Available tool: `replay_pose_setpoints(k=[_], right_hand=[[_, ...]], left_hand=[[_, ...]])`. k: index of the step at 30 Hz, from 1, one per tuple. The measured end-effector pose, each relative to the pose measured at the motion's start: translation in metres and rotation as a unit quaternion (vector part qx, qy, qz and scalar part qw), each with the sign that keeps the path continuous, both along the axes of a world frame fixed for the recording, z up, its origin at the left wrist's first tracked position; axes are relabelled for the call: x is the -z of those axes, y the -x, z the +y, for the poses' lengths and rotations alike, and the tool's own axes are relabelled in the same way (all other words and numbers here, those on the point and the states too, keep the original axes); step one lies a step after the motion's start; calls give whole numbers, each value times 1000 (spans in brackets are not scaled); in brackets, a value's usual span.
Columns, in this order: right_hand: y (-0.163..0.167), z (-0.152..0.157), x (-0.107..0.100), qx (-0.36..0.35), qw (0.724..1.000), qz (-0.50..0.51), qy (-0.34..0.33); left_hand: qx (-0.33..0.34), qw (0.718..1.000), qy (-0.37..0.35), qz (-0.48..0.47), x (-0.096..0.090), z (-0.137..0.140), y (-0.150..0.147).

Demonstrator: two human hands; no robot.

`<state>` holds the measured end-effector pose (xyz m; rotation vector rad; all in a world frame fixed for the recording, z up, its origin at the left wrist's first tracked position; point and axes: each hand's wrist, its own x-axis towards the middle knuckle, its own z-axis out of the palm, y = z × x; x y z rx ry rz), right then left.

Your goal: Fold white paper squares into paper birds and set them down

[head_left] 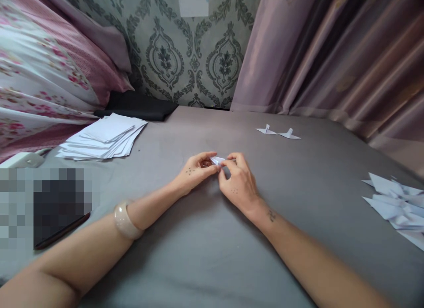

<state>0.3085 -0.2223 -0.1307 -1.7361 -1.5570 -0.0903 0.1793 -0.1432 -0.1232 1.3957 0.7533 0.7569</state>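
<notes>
A small piece of folded white paper [217,160] is held up between my two hands, over the middle of the grey sheet. My left hand [198,170] pinches it from the left, thumb below and fingers behind. From the right, the thumb and forefinger of my right hand [239,180] close on its near edge. Fingers cover much of the paper, so its full shape is hidden. Beyond my hands, to the right, two small folded paper birds [266,130] sit side by side on the sheet.
A stack of white paper sheets [102,138] lies at the back left, before a folded black cloth [139,105]. Several folded paper pieces [399,202] are heaped at the far right. A dark device [59,215], partly pixelated, lies left near a white power strip [28,160]. Curtains hang on both sides.
</notes>
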Motion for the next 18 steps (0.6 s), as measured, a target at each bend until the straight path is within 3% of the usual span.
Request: replay_pose_setpoints(k=[3,9,15,18], right_hand=[[0,-1,-2,10,998,-50,-29],[-11,6,-6,0,997,0,-75],[-10,6,-4,-27,993,112,11],[-8,6,-5,-23,988,150,10]], left_hand=[[5,1000,-21,0,-2,-2,-1],[33,998,-14,-60,-4,-4,1],[-21,998,-60,-13,-7,-3,4],[-32,996,-86,7,-8,-3,4]])
